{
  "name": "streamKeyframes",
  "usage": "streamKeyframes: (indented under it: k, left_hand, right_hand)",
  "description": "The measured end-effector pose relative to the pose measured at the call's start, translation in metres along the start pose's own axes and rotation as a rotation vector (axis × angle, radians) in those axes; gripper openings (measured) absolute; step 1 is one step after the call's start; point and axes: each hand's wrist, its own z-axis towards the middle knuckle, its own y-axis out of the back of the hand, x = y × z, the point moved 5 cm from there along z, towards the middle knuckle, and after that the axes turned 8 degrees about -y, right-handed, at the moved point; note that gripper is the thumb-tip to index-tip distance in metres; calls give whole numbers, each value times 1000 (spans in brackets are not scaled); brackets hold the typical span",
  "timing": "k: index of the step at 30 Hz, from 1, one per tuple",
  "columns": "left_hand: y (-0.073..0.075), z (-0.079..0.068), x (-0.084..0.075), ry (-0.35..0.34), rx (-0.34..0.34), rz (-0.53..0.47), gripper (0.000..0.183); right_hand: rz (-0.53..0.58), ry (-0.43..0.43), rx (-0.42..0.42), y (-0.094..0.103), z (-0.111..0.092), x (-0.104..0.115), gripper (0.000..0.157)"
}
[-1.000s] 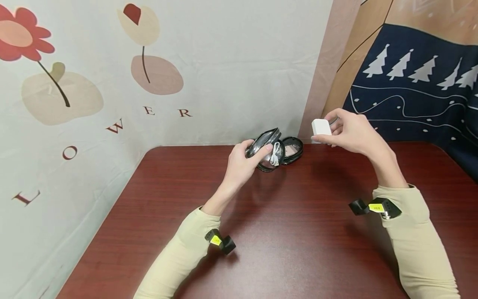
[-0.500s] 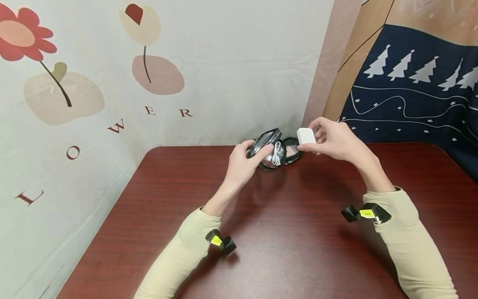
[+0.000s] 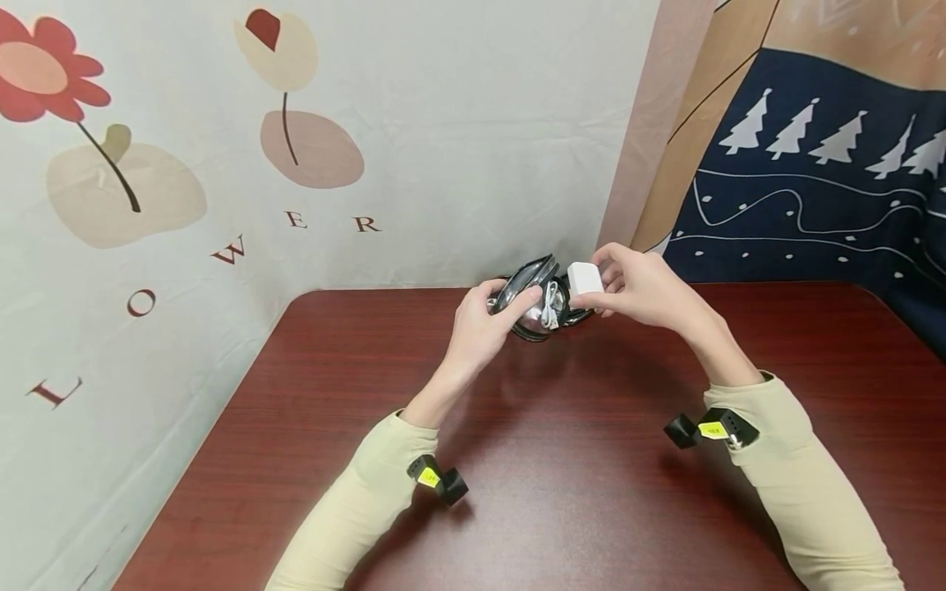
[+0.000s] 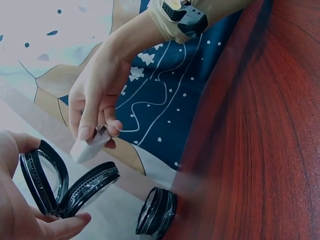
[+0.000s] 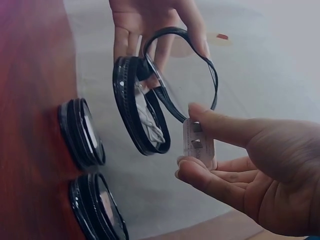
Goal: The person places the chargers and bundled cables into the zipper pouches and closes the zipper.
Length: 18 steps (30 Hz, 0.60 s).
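Observation:
My left hand [image 3: 476, 324] grips a small round black zip case [image 3: 526, 277] with clear sides, its lid spread wide from its base. A bundled white cable [image 5: 149, 124] lies inside the base, as the right wrist view shows. My right hand [image 3: 650, 287] pinches a white charger plug [image 3: 586, 279] between thumb and fingers, just right of the case. Two metal prongs [image 5: 196, 144] show on the plug's face in the right wrist view. In the left wrist view, the plug hangs close over the spread case.
Two more round black cases [image 5: 75, 132] stand at the table's back edge; the head view shows them mostly hidden behind the hands. A dark red wooden table [image 3: 562, 460] lies beneath. Behind it hangs a pale flower-printed cloth [image 3: 458, 148], with navy tree-printed fabric [image 3: 813, 197] at right.
My right hand has moved left and slightly down with the charger plug, bringing it up to the zip case. My left hand and the case have stayed nearly still.

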Motion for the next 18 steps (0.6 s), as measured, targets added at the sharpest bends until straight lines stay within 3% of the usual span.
streamKeyframes:
  k: [9, 18]
  left_hand:
    - [-2, 0, 3, 13, 21, -34, 51]
    - [-4, -2, 2, 33, 34, -53, 55]
  right_hand:
    - [1, 95, -1, -13, 1, 5, 46]
    - [46, 133, -33, -20, 3, 11, 44]
